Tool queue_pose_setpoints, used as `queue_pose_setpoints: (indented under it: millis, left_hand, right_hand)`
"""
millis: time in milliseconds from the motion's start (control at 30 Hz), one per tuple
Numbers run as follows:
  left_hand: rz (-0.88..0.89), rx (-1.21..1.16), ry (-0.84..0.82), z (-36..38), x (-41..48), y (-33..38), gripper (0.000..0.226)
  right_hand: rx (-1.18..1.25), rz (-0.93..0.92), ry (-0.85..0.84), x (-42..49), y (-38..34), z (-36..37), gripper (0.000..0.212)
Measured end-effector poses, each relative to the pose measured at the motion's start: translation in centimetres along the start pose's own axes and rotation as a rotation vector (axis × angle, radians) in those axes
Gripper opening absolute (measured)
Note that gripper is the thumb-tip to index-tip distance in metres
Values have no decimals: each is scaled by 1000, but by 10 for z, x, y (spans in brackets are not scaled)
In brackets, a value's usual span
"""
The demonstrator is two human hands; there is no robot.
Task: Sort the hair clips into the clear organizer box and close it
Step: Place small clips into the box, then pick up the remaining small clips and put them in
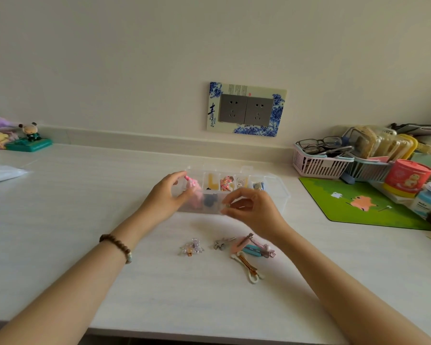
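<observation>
The clear organizer box (pixel 271 189) lies on the white table, a little beyond the middle. Through its plastic I see several clips in its compartments: pink, yellow, patterned, blue. My left hand (pixel 168 195) grips the box's left end, thumb on top. My right hand (pixel 251 207) pinches the box's front edge near its middle. I cannot tell whether the lid is fully down. Loose hair clips lie nearer to me: clear claw clips (pixel 192 248), a grey clip (pixel 222 243), pink and teal clips (pixel 250 246), and a cream and gold clip (pixel 248 267).
A pink basket (pixel 319 168) with glasses, a red tin (pixel 408 178) and a green mat (pixel 358 202) crowd the right side. Figurines (pixel 29 136) and a plastic bag (pixel 0 173) sit at the far left. The table's front edge (pixel 209 332) is close to me.
</observation>
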State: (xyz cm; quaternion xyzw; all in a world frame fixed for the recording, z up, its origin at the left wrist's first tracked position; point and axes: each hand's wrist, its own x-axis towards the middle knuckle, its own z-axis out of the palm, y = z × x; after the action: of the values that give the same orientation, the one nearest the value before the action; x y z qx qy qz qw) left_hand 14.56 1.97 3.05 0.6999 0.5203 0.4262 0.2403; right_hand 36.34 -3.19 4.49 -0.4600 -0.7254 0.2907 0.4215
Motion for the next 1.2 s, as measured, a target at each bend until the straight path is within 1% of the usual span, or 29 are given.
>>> queue_pose_setpoints:
  millis: [100, 167, 267, 333, 467, 567, 600, 667, 767, 833, 933, 1000, 1200]
  left_hand:
    - [-33, -129, -92, -6, -3, -7, 64]
    - [-11, -153, -121, -8, -4, -7, 65]
    - [-13, -100, -117, -11, -2, -7, 58]
    - [-11, -34, -128, -12, -2, -7, 61]
    - [-8, 19, -89, -16, -9, 1, 63]
    - [51, 44, -32, -23, -10, 3, 56]
    - [58, 38, -20, -26, -9, 5, 50]
    - [73, 14, -40, -32, -11, 10, 34]
    - [112, 33, -146, -37, -17, 19, 9]
    - [98, 32, -207, -41, -20, 24, 7]
    - [12, 40, -392, -45, -25, 30, 17]
    - [-45, 85, -526, -46, -28, 30, 23]
    - [-111, 205, -731, -43, -30, 26, 34]
  right_hand:
    - [23, -40, 76, 16, -12, -7, 11]
    - [-6, -61, 109, 31, -20, -10, 11]
    - [-133, -113, 154, 58, -26, -11, 15]
    - [-219, -110, 159, 76, -23, -7, 16]
    - [-328, -34, 129, 90, -11, 2, 16]
    - [-390, -105, 110, 79, -18, 2, 15]
    - [-368, -132, 72, 71, -25, 2, 14]
    - [-325, -164, -84, 51, -37, 3, 13]
    - [-370, -161, -369, 19, -44, 8, 19]
    - [-405, -116, -457, 6, -38, 14, 24]
    - [-400, -48, -477, -5, -26, 22, 32]
    - [-405, -46, -472, -8, -20, 26, 32]
    - [-351, -59, -381, -12, -12, 28, 21]
